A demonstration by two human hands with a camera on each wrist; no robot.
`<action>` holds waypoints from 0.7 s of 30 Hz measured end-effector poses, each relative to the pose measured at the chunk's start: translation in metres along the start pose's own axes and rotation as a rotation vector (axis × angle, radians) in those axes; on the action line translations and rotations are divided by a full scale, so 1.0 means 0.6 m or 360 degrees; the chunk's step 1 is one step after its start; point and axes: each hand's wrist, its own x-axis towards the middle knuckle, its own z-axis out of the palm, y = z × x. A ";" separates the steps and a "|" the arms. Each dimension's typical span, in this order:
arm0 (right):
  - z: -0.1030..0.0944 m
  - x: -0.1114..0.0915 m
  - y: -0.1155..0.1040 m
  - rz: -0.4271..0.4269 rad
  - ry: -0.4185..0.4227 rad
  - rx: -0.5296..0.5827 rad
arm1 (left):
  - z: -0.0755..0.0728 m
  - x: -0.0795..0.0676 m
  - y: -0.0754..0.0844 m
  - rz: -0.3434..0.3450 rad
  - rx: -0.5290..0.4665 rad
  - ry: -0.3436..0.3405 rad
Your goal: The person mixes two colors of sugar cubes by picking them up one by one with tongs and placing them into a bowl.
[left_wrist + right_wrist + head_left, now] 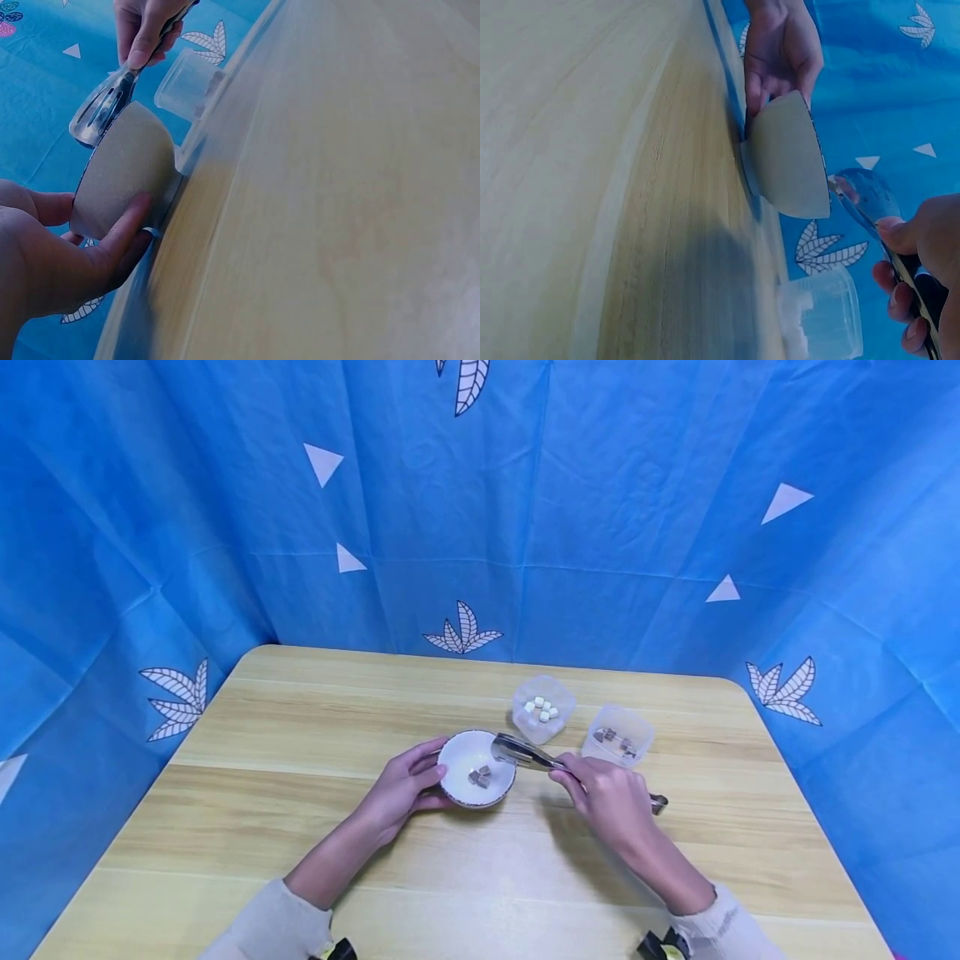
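The tongs [534, 757] are gripped by the right hand [615, 802], thumb and fingers closed round the handle; their long axis is laid slantwise, the head pointed left and slightly away from the person, the handle end pointed right and a little nearer; the head is held over the right part of the rim of the bowl [459, 756], and whether anything is pinched between its tips cannot be told; the bowl is gripped at its left side by the left hand [405, 783], its mouth turned upward above the table [300, 793]; the tongs are made of shiny metal, with slots cut in a rounded head; the bowl is round, white inside, dark-edged and matte outside; a small group of brown cubes [481, 777] is held in it; beyond, white cubes [544, 716] and more brown cubes are contained in two translucent tubs [543, 685], set near each other; the table is pale and wood-grained, backed by creased blue cloth [600, 485] printed with white leaves and triangles.
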 end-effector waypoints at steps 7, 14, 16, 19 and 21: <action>0.001 -0.002 0.000 -0.0014 -0.0033 0.0005 | 0.000 -0.001 0.002 -0.0001 -0.0002 0.0000; 0.000 -0.004 0.000 -0.0009 -0.0019 0.0000 | 0.000 -0.001 0.000 -0.0004 0.0000 0.0006; -0.002 -0.004 0.000 -0.0007 -0.0016 -0.0004 | 0.000 0.000 0.000 -0.0005 -0.0004 0.0008; -0.006 -0.004 0.004 0.0011 -0.0006 -0.0007 | -0.001 0.000 -0.001 -0.0001 -0.0007 0.0009; -0.010 -0.004 0.008 0.0023 0.0010 -0.0008 | 0.000 0.000 -0.001 0.0001 -0.0010 0.0004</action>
